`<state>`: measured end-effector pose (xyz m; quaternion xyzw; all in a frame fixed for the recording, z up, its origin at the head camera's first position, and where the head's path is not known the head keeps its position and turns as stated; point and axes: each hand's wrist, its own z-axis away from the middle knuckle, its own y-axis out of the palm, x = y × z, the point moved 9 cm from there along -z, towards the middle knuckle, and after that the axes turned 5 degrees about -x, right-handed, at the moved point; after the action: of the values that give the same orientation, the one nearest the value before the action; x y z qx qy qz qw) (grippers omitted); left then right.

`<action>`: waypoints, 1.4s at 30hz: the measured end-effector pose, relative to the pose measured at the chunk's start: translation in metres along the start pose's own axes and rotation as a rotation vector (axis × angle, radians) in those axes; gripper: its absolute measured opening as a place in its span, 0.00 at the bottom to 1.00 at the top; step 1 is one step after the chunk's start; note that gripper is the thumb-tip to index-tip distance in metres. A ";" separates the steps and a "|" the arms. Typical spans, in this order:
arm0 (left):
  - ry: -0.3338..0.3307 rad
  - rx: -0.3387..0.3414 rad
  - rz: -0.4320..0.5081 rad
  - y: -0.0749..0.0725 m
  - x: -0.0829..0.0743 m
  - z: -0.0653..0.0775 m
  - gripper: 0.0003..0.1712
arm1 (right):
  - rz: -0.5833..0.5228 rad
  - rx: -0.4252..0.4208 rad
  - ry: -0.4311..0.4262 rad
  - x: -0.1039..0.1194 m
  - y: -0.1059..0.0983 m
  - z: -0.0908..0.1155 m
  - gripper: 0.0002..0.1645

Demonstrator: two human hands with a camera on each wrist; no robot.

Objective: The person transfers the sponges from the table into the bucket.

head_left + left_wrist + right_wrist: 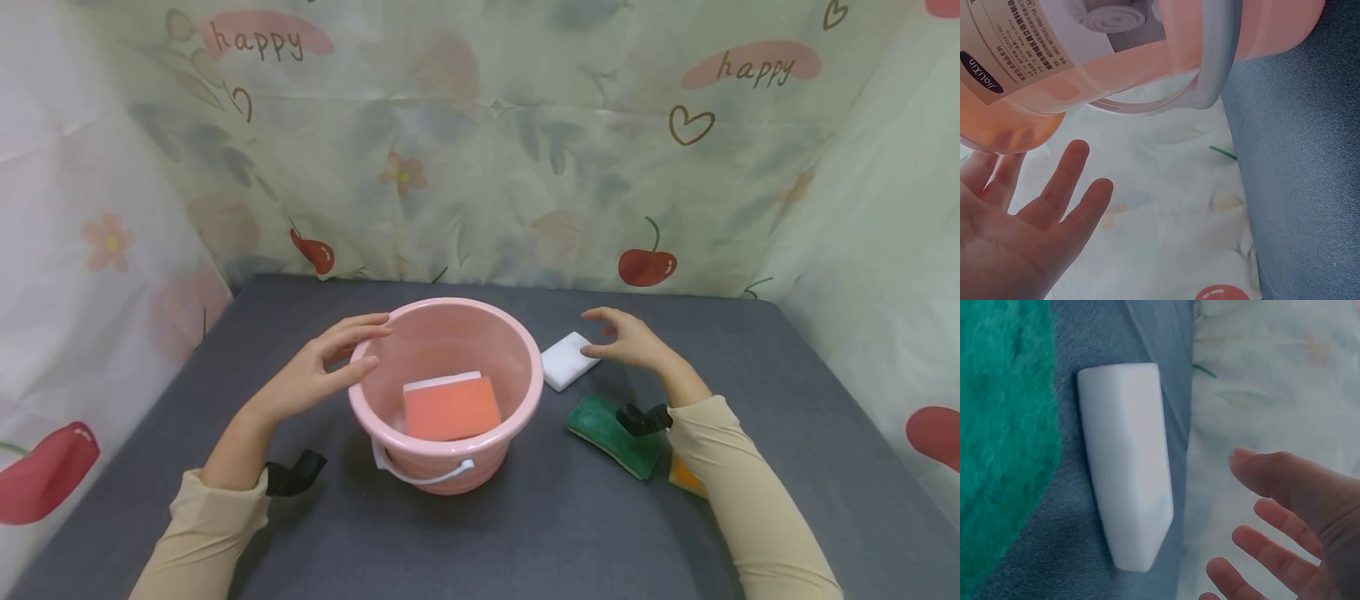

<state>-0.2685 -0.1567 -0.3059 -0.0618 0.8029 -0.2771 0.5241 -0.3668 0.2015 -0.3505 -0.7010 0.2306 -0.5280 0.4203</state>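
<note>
A pink bucket (450,454) stands upright near the middle of the table, its handle hanging down in front. Inside lie an orange sponge (452,408) and a white piece (441,381) behind it. My left hand (318,371) is at the bucket's left rim, fingers spread; whether it touches the rim I cannot tell. My right hand (628,340) hovers over a white sponge block (564,363) on the table, right of the bucket. In the right wrist view its fingers (1275,550) are apart from the white block (1127,462) and hold nothing.
A green fuzzy sponge (611,437) lies under my right wrist. Partly hidden by the right sleeve is a yellow-orange sponge (684,477). The dark grey table (540,533) is bordered at the back and sides by printed curtains (495,200).
</note>
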 end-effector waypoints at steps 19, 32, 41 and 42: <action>-0.013 0.001 -0.003 0.000 0.002 -0.001 0.25 | 0.021 0.162 0.022 -0.027 0.031 -0.014 0.42; -0.022 0.002 -0.002 0.000 0.001 0.000 0.25 | 0.084 0.227 -0.043 -0.016 0.043 -0.014 0.44; -0.012 0.000 0.009 0.000 0.001 0.000 0.25 | 0.109 0.200 -0.037 -0.015 0.043 -0.015 0.42; -0.012 0.001 0.008 0.000 0.001 0.000 0.25 | 0.109 0.193 -0.037 -0.016 0.042 -0.015 0.42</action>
<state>-0.2688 -0.1572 -0.3067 -0.0600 0.7999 -0.2748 0.5302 -0.3812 0.1855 -0.3930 -0.6535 0.2088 -0.5108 0.5181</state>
